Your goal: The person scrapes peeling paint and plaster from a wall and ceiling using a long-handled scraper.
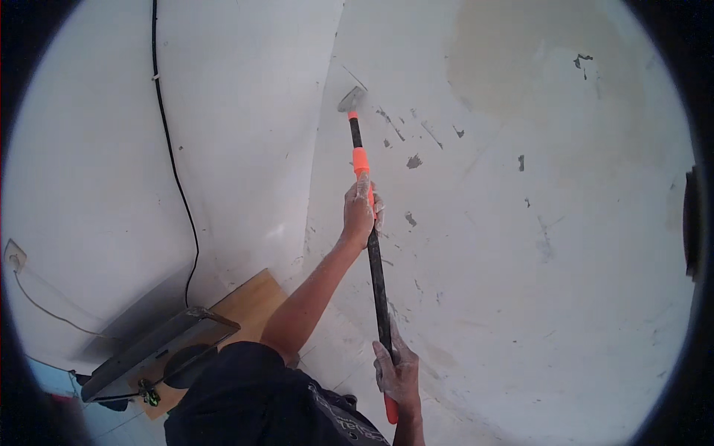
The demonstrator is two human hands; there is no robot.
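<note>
A long-handled scraper (378, 282), black with orange sections, slants up in front of me. Its flat grey blade (351, 99) meets the white wall (476, 297) near the corner. My left hand (361, 212), smeared with whitish dust, wraps round the upper orange part of the handle. Lower down, my right hand (400, 372) grips the black shaft close to its orange end; it is dusty too. Around and to the right of the blade, the wall carries grey chipped spots and scratches. A beige patch (513, 59) spreads over its upper part.
At the lower left, a dark flat-screen monitor (152, 349) stands on a wooden table (256, 301). Down the left wall hangs a black cable (173, 163). A wall socket (14, 256) with a plugged-in cord is farther left. Some dark object (692, 223) sits at the right edge.
</note>
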